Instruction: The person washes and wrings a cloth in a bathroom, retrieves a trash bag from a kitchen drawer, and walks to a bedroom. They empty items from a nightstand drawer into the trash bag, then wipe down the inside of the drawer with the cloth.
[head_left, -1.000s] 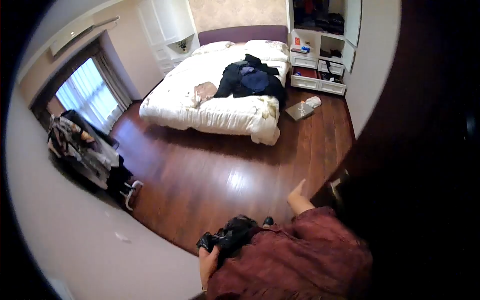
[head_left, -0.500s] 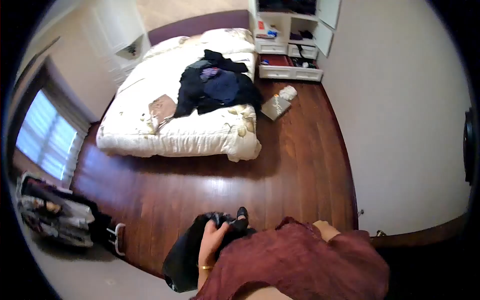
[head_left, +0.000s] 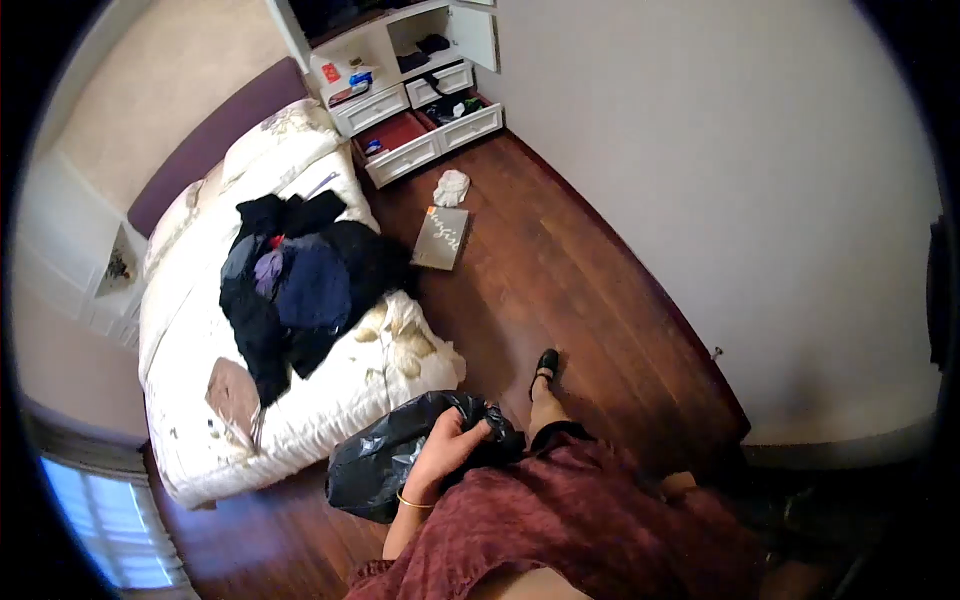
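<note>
Grip of the left hand point(head_left: 440, 455) is clamping a black plastic bag point(head_left: 375, 465) before the foot of the bed point(head_left: 320, 400); the right hand is hiding, its grip impossible to tell. Dark clothes point(head_left: 312, 290) are lying on the bed; open white drawers point(head_left: 405, 160) are jutting beside its head.

We see one black plastic bag point(head_left: 380, 462), shiny, wrinkled, top bunched in the left hand point(head_left: 447, 450), body bulging toward view's left.
</note>
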